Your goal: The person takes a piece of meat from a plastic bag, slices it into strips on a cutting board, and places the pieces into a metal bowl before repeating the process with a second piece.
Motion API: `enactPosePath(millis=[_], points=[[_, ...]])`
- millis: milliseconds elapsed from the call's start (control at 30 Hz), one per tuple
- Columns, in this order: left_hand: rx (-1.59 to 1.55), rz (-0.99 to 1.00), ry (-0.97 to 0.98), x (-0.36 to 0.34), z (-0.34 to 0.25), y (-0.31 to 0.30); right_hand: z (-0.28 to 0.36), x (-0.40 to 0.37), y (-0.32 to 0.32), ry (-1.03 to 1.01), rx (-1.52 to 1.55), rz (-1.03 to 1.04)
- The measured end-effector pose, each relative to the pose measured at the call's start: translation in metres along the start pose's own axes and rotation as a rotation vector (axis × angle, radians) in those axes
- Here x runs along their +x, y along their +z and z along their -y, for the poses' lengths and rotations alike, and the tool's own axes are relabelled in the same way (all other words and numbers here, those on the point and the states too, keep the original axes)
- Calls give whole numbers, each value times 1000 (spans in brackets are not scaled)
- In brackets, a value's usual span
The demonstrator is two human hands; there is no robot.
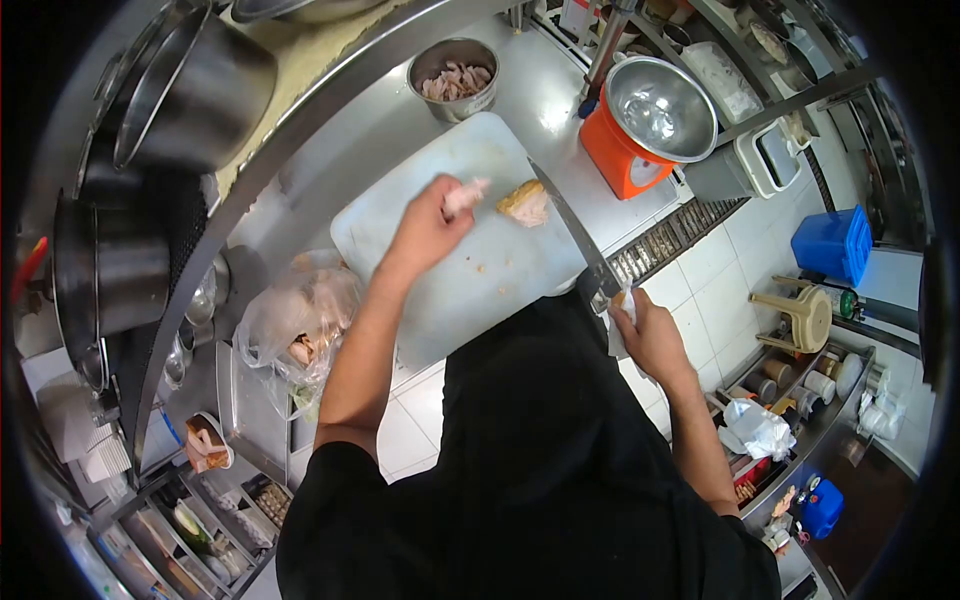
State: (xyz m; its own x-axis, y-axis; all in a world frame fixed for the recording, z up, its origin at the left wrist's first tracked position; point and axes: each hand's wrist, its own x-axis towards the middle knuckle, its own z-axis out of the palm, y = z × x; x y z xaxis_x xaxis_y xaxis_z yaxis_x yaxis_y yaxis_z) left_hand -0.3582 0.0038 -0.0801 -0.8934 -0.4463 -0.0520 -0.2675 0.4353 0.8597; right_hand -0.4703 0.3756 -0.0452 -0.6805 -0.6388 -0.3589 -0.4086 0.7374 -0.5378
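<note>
Over the white cutting board (430, 310), my left hand (428, 228) is closed around a pale piece of cooked chicken (465, 197). A larger chicken piece (524, 204) with yellowish skin lies on the board just right of that hand, with a few crumbs below it. My right hand (648, 338) grips a large knife (570, 225) by its handle, which looks wrapped in something white. The blade points away from me along the board's right edge. Behind the board stands a metal pot (482, 104) holding sliced meat.
A clear plastic bag (275, 325) of chicken sits left of the board. To the right, an orange scale (608, 160) carries a steel bowl (660, 105). Large dark pots (200, 90) stand at the left; a blue bin (832, 246) and stool (803, 318) are on the right.
</note>
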Motion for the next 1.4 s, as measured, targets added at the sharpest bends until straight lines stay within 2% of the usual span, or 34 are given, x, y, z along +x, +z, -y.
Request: enactPosePath(millis=[67, 200, 300, 400, 500, 600, 800, 900, 967, 1100, 1300, 1400], points=[[79, -111, 3, 35, -21, -22, 1, 0, 0, -7, 20, -9], [399, -237, 161, 125, -57, -55, 5, 2, -6, -27, -6, 3], [453, -106, -50, 179, -51, -57, 6, 1, -9, -18, -23, 29], [812, 40, -66, 189, -41, -44, 5, -4, -19, -65, -11, 51], [716, -151, 135, 157, -16, -24, 0, -9, -32, -86, -20, 167], [584, -204, 67, 98, -4, -9, -17, -6, -34, -70, -34, 242], [356, -18, -290, -40, 17, 43, -77, 12, -12, 63, 226, 379], [261, -62, -183, -89, 22, 66, -92, 18, 3, 86, 311, 460], [260, -91, -165, -104, 21, 80, -92, 21, 13, 87, 394, 504], [315, -141, -69, -112, 21, 92, -77, 30, 22, 86, 346, 620], [308, -141, -133, -116, 21, 101, -68, 31, 31, 67, 308, 685], [262, -129, -96, -116, 23, 101, -67, 30, 35, 80, 314, 703]])
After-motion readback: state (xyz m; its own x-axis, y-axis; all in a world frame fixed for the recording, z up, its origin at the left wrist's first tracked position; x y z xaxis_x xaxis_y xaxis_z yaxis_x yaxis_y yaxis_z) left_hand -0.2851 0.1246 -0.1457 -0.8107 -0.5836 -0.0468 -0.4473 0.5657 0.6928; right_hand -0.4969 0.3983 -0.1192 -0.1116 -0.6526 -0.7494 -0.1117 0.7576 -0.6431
